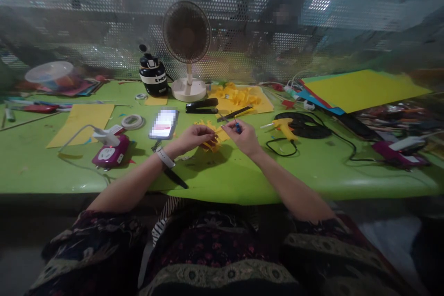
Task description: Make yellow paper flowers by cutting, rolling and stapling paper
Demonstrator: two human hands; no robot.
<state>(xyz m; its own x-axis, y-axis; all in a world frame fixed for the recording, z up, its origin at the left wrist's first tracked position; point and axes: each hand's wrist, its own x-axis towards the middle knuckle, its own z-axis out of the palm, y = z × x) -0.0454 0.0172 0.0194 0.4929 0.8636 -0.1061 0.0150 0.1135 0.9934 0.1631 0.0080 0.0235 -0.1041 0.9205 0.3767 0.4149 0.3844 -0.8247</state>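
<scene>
My left hand (194, 139), with a pale watch strap at the wrist, is closed with its fingertips pinching a fringed yellow paper piece (211, 147). Just to the right, my right hand (245, 138) is closed around a small blue-handled tool (238, 127). Thin tips stick out from it, like those of small scissors, but its exact kind is unclear. Both hands are low over the green tabletop, a short gap apart. Beyond them lie a black stapler (201, 105) and a dark, long-bladed item (239, 113). My fingers partly hide the paper.
A phone (163, 123), tape roll (132, 122) and purple power adapter (111, 151) lie on the left. Behind stand a fan (187, 32) and a black bottle (152, 76). To the right are a yellow glue gun (285, 127), coiled black cable (308, 126) and coloured sheets (364, 90).
</scene>
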